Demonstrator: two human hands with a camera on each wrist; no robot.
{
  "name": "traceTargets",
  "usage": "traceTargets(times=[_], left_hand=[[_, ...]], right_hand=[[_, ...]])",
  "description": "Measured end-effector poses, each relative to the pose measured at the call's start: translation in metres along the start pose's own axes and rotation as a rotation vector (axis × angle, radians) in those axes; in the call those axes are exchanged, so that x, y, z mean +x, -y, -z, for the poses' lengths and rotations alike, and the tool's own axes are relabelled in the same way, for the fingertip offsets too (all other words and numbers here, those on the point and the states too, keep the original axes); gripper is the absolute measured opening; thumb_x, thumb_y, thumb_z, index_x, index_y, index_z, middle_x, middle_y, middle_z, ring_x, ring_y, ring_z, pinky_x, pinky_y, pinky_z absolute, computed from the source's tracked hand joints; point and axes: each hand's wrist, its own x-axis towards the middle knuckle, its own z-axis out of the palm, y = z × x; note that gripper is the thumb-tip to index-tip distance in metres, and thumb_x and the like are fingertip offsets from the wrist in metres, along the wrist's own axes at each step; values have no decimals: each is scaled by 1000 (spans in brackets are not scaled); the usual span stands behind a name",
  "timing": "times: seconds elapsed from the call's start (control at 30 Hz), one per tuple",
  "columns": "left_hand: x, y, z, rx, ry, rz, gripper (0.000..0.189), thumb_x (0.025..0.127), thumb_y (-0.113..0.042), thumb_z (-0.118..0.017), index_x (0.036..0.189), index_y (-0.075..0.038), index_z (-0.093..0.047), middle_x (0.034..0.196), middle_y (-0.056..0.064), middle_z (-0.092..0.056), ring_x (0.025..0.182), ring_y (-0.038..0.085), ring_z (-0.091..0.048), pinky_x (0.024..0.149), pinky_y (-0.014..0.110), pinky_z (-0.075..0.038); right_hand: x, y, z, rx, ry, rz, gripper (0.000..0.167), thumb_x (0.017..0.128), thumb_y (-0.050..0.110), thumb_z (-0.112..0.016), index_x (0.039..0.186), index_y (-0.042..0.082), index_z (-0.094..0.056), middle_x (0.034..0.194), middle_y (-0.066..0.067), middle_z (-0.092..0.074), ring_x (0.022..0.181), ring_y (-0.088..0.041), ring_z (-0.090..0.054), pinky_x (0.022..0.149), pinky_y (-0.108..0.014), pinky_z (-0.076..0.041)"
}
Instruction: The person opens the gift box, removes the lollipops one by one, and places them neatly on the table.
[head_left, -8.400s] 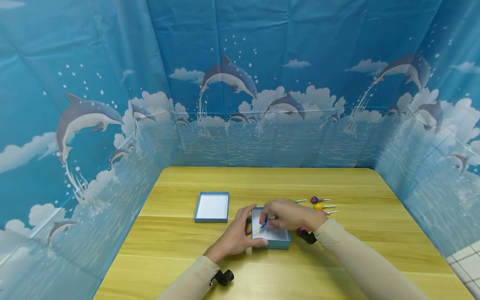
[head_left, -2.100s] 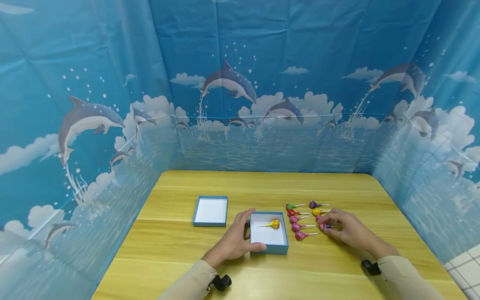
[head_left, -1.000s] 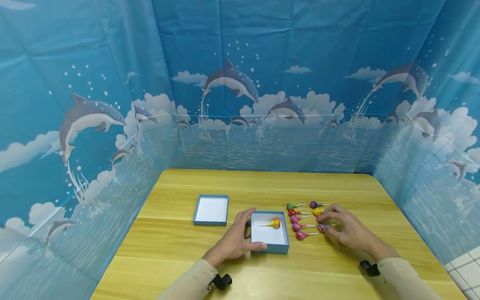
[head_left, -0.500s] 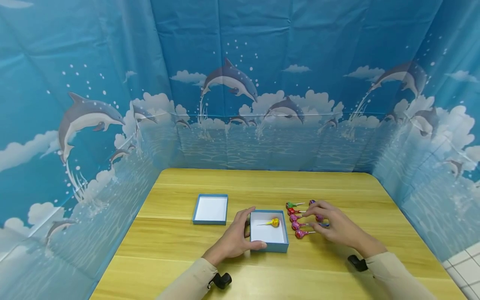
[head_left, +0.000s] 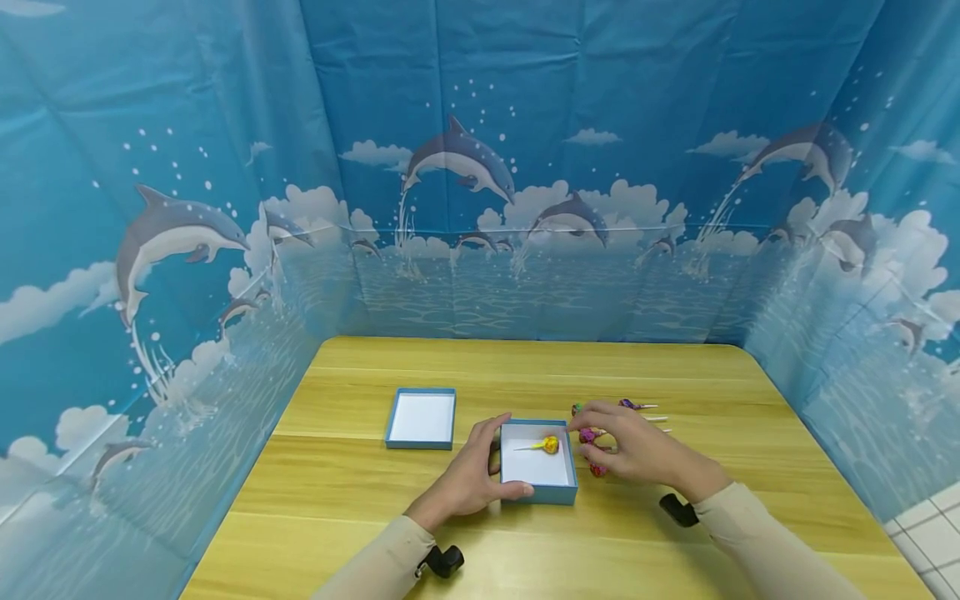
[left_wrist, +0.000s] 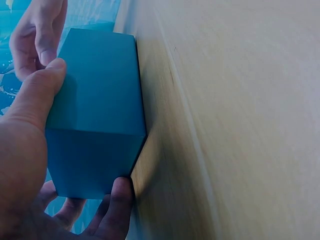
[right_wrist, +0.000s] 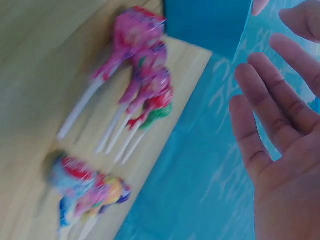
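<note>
My left hand [head_left: 468, 477] grips a blue box [head_left: 551, 495] from its left side, thumb at the near wall and fingers round the far side. Inside the box's white interior lies one yellow lollipop [head_left: 551, 445]. My right hand [head_left: 637, 442] hovers just right of the box, above the lollipops, fingertips by the box's right edge. In the right wrist view its fingers [right_wrist: 270, 110] are extended and hold nothing. Below it are several pink, red and green lollipops [right_wrist: 137, 32] in a row, and a second row with a blue-and-red lollipop [right_wrist: 75, 175], partly hidden in the head view.
A shallow blue-rimmed lid [head_left: 422, 418] with a white inside lies left of the box. A purple lollipop [head_left: 632, 404] lies at the far end of the right row. A blue dolphin-print curtain [head_left: 525, 283] surrounds the wooden table [head_left: 360, 500].
Earlier my right hand was in the box at a blue-wrapped lollipop, then at the right row's blue-and-red lollipop. It has since released that and moved left to the box. My left hand stays put.
</note>
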Motion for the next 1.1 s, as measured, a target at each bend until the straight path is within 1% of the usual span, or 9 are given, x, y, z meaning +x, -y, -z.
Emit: traceTargets(times=[0.13, 0.23, 0.3, 0.47, 0.53, 0.6, 0.8, 0.93, 1.1], left_hand=[[0, 0, 0, -9, 7, 7, 118, 98, -38, -99, 187, -16, -24, 189, 18, -29, 158, 35, -54, 118, 34, -64], [0, 0, 0, -9, 8, 7, 119, 98, -38, -99, 187, -17, -23, 189, 17, -28, 159, 35, -54, 117, 33, -64], [0, -1, 1, -13, 7, 7, 118, 98, -38, -99, 187, -17, -23, 189, 17, -28, 159, 35, -54, 117, 32, -64], [0, -1, 1, -22, 4, 8, 118, 99, -37, -98, 187, -18, -23, 190, 15, -27, 157, 34, -56, 116, 32, -64], [0, 0, 0, -26, 3, 12, 118, 99, -37, -98, 187, -18, -23, 190, 15, -26, 157, 34, -56, 116, 32, -64], [-1, 0, 0, -30, 4, 16, 118, 99, -37, -98, 187, -19, -23, 190, 15, -26, 158, 35, -55, 117, 33, -64], [-1, 1, -2, -41, 2, 16, 118, 99, -37, -98, 188, -19, -22, 191, 14, -25, 161, 36, -53, 119, 34, -64], [-1, 1, -2, -43, -2, 19, 118, 98, -37, -99, 187, -19, -23, 191, 14, -26, 160, 36, -53, 118, 34, -64], [-1, 1, -1, -37, -2, 15, 118, 98, -37, -99, 187, -19, -24, 191, 14, -26, 160, 35, -53, 117, 34, -64]], right_hand=[[14, 8, -1, 67, 58, 29, 27, 111, 10, -80, 136, 19, -83, 133, -4, -79, 86, -7, -64, 73, -25, -58], [22, 12, -3, 92, 95, 39, 27, 112, 11, -79, 136, 22, -82, 134, -6, -80, 80, -7, -64, 70, -26, -57], [27, 15, -4, 91, 125, 37, 25, 112, 14, -79, 137, 20, -81, 134, -6, -80, 81, -11, -67, 71, -28, -60], [40, 24, -6, 52, 215, 26, 29, 112, 21, -81, 140, 12, -82, 135, -8, -82, 99, -23, -79, 82, -33, -67], [46, 28, -7, 26, 249, 22, 31, 113, 23, -81, 140, 10, -82, 137, -9, -82, 111, -27, -82, 90, -39, -70], [50, 32, -9, 2, 282, 9, 33, 113, 25, -81, 141, 8, -83, 138, -10, -82, 117, -30, -83, 95, -44, -71], [60, 43, -13, -16, 354, -76, 39, 107, 21, -88, 141, 5, -82, 138, -14, -82, 115, -31, -82, 91, -41, -70], [63, 46, -14, -26, 382, -86, 43, 103, 17, -91, 143, 3, -81, 136, -16, -82, 114, -32, -82, 90, -41, -69], [67, 47, -15, 6, 391, -91, 44, 104, 16, -91, 144, 1, -80, 136, -18, -82, 111, -30, -84, 90, -39, -71]])
